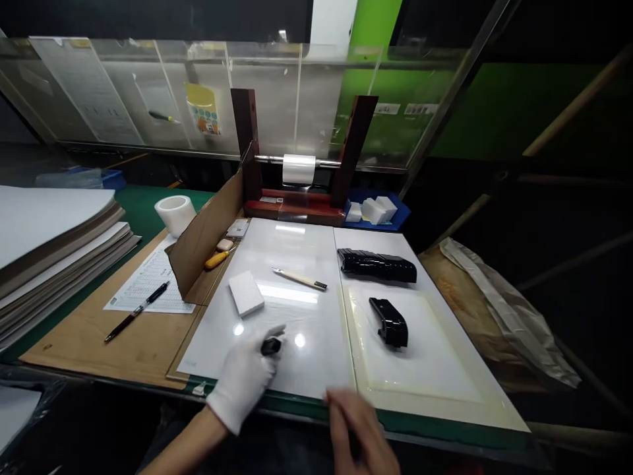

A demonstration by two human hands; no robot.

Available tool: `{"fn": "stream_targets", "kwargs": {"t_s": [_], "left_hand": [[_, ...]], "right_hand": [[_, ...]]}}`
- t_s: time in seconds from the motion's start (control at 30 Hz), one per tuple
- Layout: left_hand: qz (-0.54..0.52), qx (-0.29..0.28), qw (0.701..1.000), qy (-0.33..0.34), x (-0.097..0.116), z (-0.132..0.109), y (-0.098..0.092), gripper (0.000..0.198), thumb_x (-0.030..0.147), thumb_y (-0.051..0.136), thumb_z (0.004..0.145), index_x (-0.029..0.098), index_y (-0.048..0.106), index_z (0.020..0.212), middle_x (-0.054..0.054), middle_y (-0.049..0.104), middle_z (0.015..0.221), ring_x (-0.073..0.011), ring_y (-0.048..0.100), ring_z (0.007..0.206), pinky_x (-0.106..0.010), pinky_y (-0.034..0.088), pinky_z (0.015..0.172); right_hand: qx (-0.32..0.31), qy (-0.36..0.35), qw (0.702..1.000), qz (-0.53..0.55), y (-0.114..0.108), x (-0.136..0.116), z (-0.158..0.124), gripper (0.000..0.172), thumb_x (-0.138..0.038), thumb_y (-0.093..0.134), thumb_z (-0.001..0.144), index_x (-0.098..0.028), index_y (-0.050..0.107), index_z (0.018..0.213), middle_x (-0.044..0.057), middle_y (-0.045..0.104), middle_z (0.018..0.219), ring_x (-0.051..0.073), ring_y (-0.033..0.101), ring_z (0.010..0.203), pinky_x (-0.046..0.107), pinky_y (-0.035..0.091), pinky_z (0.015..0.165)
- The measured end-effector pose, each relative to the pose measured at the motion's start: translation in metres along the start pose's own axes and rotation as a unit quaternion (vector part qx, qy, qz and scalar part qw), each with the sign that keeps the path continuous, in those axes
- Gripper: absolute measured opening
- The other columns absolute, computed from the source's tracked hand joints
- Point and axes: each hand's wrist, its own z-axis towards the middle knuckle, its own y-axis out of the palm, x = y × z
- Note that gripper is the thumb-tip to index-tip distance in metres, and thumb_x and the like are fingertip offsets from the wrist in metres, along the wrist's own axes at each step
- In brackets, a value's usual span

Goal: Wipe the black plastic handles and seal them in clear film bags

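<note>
My left hand (244, 376), in a white glove, is closed around a small black glossy part (271, 346) above the white board (306, 356); most of the part is hidden by the fingers. My right hand (359, 425) is bare and slightly blurred at the board's front edge. Its thumb and index finger come together in a pinch, and whatever may be between them cannot be made out. Ahead of my left hand lie a white foam block (246, 293) and a craft knife (299, 278). On the right rest a long black plastic part (377, 265) and a shorter curved one (390, 323).
Behind the board, a wooden stand (297, 206) carries a roll of film (299, 169). A blue bin (403, 214) holds white blocks. To the left are a cardboard divider (208, 231), a yellow-handled tool (216, 259), a tape roll (175, 214), a pen (136, 312) and stacked sheets (54, 231).
</note>
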Motion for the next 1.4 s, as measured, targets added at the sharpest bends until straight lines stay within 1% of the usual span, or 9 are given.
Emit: {"fn": "stream_targets", "kwargs": {"t_s": [0.03,0.17,0.3,0.53,0.7,0.8,0.9,1.17,1.4], "left_hand": [[0.006,0.015,1.000,-0.011,-0.009,0.002,-0.013,0.046,0.040,0.054,0.088,0.018,0.069,0.125,-0.011,0.076,0.117,-0.0292,0.069,0.112,-0.040,0.052,0.100],[0.039,0.057,0.996,-0.050,-0.022,0.005,-0.055,0.052,0.029,0.055,0.084,0.021,0.063,0.134,-0.009,0.069,0.132,-0.0298,0.062,0.123,-0.040,0.044,0.108],[-0.035,0.075,0.992,-0.092,-0.037,-0.010,-0.081,0.055,0.051,0.061,0.085,0.021,0.064,0.130,-0.008,0.076,0.113,-0.0302,0.067,0.114,-0.036,0.051,0.099],[-0.160,0.052,0.964,-0.206,-0.057,-0.030,-0.072,0.067,0.070,0.075,0.066,0.022,0.072,0.113,-0.005,0.073,0.078,-0.0267,0.070,0.076,-0.029,0.054,0.060],[-0.290,-0.029,0.917,-0.271,-0.044,-0.026,-0.062,0.069,0.085,0.048,0.077,0.021,0.065,0.099,0.001,0.057,0.060,-0.0155,0.052,0.046,-0.026,0.044,0.044],[-0.315,-0.076,0.919,-0.226,-0.028,-0.007,-0.057,0.061,0.083,0.045,0.081,0.022,0.052,0.080,0.002,0.056,0.061,-0.0125,0.050,0.045,-0.025,0.044,0.046],[-0.269,-0.031,0.952,-0.146,-0.020,0.022,-0.060,0.051,0.072,0.055,0.083,0.021,0.051,0.081,-0.001,0.063,0.070,-0.0161,0.060,0.058,-0.027,0.049,0.057],[-0.109,0.144,0.981,-0.072,-0.022,0.037,-0.095,0.040,0.058,0.064,0.082,0.021,0.056,0.069,0.003,0.050,0.071,-0.0157,0.049,0.071,-0.026,0.040,0.069],[-0.138,0.027,0.990,-0.007,0.030,0.051,-0.058,0.044,0.057,0.058,0.085,0.021,0.048,0.061,0.004,0.046,0.060,-0.0142,0.046,0.062,-0.026,0.038,0.060]], "right_hand": [[-0.035,-0.084,0.995,-0.029,0.015,-0.003,0.026,0.026,-0.026,0.046,0.103,-0.023,0.071,0.110,0.007,0.074,0.105,0.021,0.068,0.102,0.037,0.056,0.092],[-0.131,-0.132,0.976,-0.114,0.079,0.006,0.132,0.035,-0.022,0.044,0.101,-0.021,0.063,0.130,0.009,0.063,0.135,0.026,0.052,0.129,0.044,0.047,0.106],[-0.169,-0.121,0.955,-0.210,0.106,0.025,0.159,0.037,-0.024,0.040,0.101,-0.018,0.064,0.128,0.015,0.063,0.132,0.031,0.055,0.118,0.052,0.047,0.098],[-0.172,-0.084,0.933,-0.305,0.100,0.042,0.161,0.045,-0.031,0.035,0.103,-0.010,0.057,0.135,0.022,0.053,0.140,0.038,0.047,0.122,0.055,0.044,0.095],[-0.201,-0.125,0.934,-0.267,0.152,0.030,0.216,0.037,-0.028,0.047,0.102,-0.014,0.055,0.135,0.016,0.052,0.142,0.030,0.046,0.132,0.052,0.039,0.109],[-0.261,-0.155,0.926,-0.226,0.191,0.018,0.253,0.028,-0.032,0.058,0.099,-0.018,0.061,0.123,0.008,0.060,0.130,0.024,0.057,0.121,0.047,0.047,0.103],[-0.304,-0.153,0.918,-0.203,0.207,0.009,0.274,0.022,-0.035,0.061,0.098,-0.017,0.065,0.110,0.007,0.065,0.116,0.021,0.063,0.107,0.044,0.052,0.095],[-0.400,-0.152,0.897,-0.112,0.131,-0.013,0.201,0.017,-0.029,0.057,0.100,-0.017,0.068,0.096,0.003,0.069,0.093,0.016,0.065,0.084,0.033,0.054,0.080],[-0.416,-0.133,0.897,-0.069,0.069,-0.049,0.080,0.015,-0.014,0.056,0.096,-0.020,0.065,0.087,0.003,0.065,0.087,0.017,0.062,0.078,0.027,0.046,0.067]]}}
